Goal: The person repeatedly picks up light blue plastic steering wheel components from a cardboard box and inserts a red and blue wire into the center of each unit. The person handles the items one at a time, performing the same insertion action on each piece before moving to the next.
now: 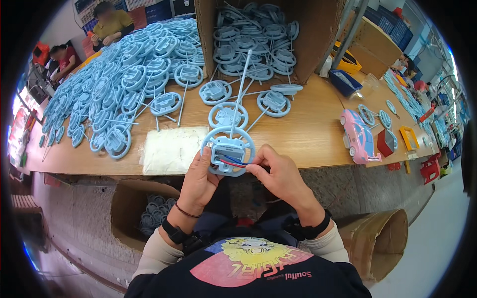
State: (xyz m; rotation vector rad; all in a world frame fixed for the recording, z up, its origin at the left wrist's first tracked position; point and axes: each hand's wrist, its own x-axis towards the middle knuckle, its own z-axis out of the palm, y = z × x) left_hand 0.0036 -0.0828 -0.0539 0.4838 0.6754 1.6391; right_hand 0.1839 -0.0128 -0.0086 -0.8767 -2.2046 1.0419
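In front of me is a light blue toy steering wheel, its open compartment facing up with red and blue wires in it. A long pale rod stretches away from its far side. My left hand is closed round the wheel's left rim, thumb on top. At the right rim, my right hand pinches the wire ends between thumb and fingertips. Just beyond the held wheel lies another light blue steering wheel, partly overlapped by it.
A large heap of steering wheels covers the table's left. More fill a cardboard box at the back. A pale sheet lies near the front edge; a pink toy car stands right. Below are two cardboard boxes. Co-workers sit beyond.
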